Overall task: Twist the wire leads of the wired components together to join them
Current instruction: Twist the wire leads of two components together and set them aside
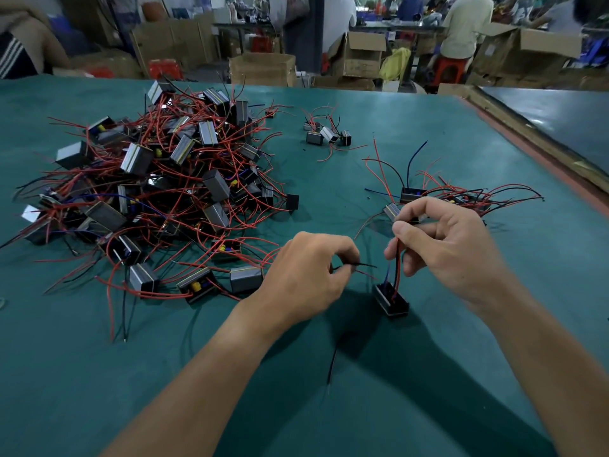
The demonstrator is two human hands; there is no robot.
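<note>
A small black box component (391, 299) hangs by its leads just over the green table (329, 179), a little tilted. My right hand (451, 245) pinches its red and black leads (397, 268) between thumb and forefinger above the box. My left hand (306, 275) pinches a thin black wire (361, 264) whose free end points right toward those leads. Another black wire end (331, 364) dangles below my left wrist.
A big tangled heap of boxes with red wires (158, 192) fills the left of the table. A small cluster of boxes (326, 133) lies far centre, and a wired group (445, 196) sits behind my right hand. Cardboard boxes and people stand beyond the table.
</note>
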